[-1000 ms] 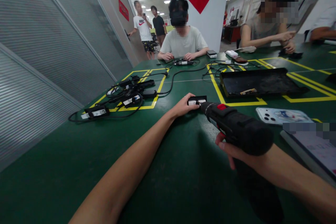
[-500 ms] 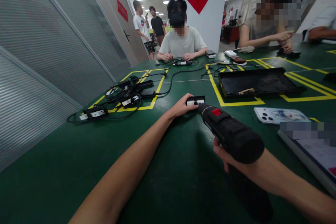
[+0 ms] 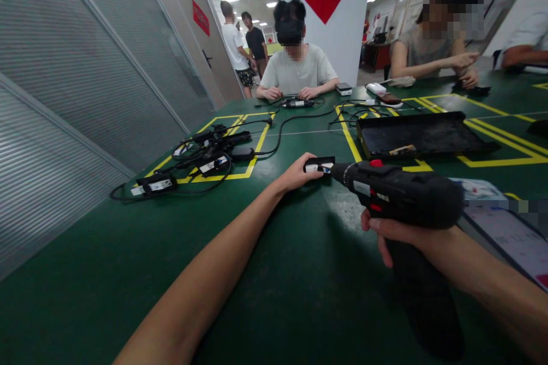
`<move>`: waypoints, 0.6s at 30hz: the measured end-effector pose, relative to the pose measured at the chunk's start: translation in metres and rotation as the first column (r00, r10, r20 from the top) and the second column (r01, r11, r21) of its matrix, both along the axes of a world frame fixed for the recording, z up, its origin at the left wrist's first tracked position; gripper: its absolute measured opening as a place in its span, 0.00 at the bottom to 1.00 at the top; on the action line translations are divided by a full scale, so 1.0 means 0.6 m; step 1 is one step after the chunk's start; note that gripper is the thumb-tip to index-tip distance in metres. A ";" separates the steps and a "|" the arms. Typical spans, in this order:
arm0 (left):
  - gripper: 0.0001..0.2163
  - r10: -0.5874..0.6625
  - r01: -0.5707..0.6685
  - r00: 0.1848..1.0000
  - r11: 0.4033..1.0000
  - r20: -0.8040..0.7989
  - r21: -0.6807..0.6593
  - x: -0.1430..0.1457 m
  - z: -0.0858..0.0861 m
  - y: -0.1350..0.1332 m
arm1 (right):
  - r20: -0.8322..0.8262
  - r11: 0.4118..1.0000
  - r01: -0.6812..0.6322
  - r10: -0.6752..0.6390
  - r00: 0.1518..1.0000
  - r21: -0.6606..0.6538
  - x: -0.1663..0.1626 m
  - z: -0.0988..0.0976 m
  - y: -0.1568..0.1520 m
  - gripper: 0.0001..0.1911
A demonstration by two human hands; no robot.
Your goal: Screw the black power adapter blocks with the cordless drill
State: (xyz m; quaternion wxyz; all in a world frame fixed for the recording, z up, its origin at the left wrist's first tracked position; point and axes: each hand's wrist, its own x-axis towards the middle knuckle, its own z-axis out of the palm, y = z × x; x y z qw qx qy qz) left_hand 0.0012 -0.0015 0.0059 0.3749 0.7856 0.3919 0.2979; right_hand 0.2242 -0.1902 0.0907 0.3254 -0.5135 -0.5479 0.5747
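My right hand (image 3: pixel 417 232) swung its clutched black-and-red drill (image 3: pixel 406 191) rightward, further exposing the oblong black-and-white box (image 3: pixel 324 161) my left hand (image 3: pixel 298 174) pinches.

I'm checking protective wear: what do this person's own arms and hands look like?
The left forearm and right forearm are bare: no sleeve, watch or bracelet shows. The left hand and right hand are ungloved; I can't tell about rings.
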 end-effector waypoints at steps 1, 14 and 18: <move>0.21 -0.001 0.001 1.000 1.000 0.001 -0.006 0.000 0.000 0.000 | 0.005 1.000 -0.006 0.006 1.000 0.010 0.000 -0.003 0.001 0.10; 0.21 -0.013 0.014 1.000 0.999 0.014 -0.032 -0.001 -0.005 0.003 | 0.185 0.996 -0.082 0.074 0.980 0.039 0.000 -0.008 -0.023 0.11; 0.21 0.002 -0.002 1.000 1.000 0.008 -0.004 0.000 -0.009 0.004 | 0.195 0.996 -0.082 0.073 0.978 0.043 -0.004 -0.005 -0.022 0.10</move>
